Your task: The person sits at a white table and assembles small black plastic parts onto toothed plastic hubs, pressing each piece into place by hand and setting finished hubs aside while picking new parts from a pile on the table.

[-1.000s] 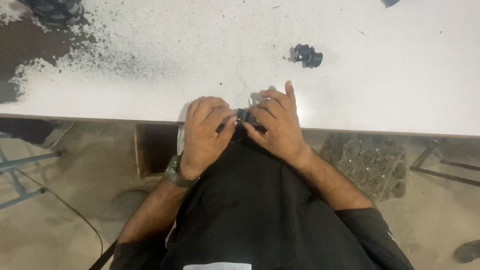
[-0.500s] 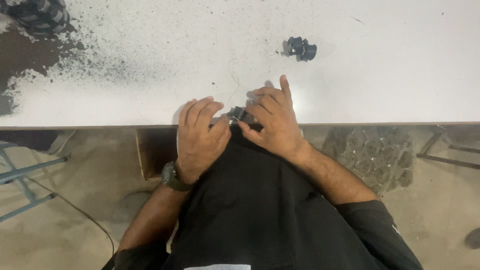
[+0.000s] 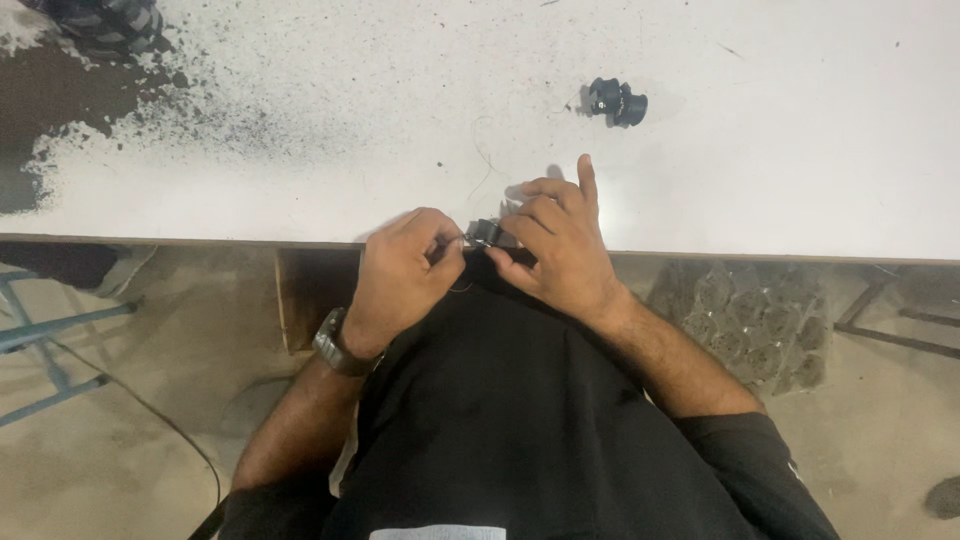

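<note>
A small dark part (image 3: 486, 233) is pinched between both hands at the table (image 3: 800, 150) edge, braced against the body for steadiness. Left hand (image 3: 405, 275) curled shut on it; right hand (image 3: 558, 240) grips it by fingertips, forefinger raised. A similar black piece (image 3: 617, 102) lies well beyond the grip.

At the near edge of a white worktable (image 3: 800, 150), the left hand (image 3: 405, 275) and the right hand (image 3: 560, 250) pinch a small black part (image 3: 485, 233) between their fingertips. A second small black plastic piece (image 3: 617, 101) lies well apart on the tabletop, and dark powder (image 3: 150, 110) speckles the far left.
</note>
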`<move>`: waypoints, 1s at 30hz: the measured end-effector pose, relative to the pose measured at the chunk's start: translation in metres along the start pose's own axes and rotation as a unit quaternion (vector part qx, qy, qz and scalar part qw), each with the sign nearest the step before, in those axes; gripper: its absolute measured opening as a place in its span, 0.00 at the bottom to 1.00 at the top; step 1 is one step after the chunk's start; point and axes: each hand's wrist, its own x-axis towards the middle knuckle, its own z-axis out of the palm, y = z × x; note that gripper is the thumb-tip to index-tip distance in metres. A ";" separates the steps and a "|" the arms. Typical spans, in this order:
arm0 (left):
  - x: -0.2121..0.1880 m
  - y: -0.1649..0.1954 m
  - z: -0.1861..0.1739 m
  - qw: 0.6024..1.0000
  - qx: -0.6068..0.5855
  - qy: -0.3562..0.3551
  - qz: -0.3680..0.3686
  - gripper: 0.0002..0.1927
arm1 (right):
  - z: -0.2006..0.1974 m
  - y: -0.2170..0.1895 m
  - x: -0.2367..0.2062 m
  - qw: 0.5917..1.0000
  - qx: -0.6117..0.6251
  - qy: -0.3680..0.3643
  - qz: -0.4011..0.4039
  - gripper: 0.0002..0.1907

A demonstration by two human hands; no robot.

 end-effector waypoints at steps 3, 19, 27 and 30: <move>-0.004 -0.001 0.006 0.998 0.042 0.041 0.036 0.06 | 0.001 0.000 -0.002 1.000 -0.001 0.022 0.009 0.21; -0.009 -0.012 0.030 0.997 -0.058 0.047 0.015 0.06 | 0.028 -0.011 -0.023 0.988 0.109 0.103 -0.022 0.18; -0.005 -0.010 0.030 0.995 -0.083 0.045 0.038 0.05 | 0.025 -0.008 -0.023 0.990 0.095 0.097 -0.028 0.17; 0.006 0.003 0.035 0.994 -0.085 0.021 0.061 0.06 | 0.013 0.004 -0.025 0.992 0.056 0.115 -0.007 0.16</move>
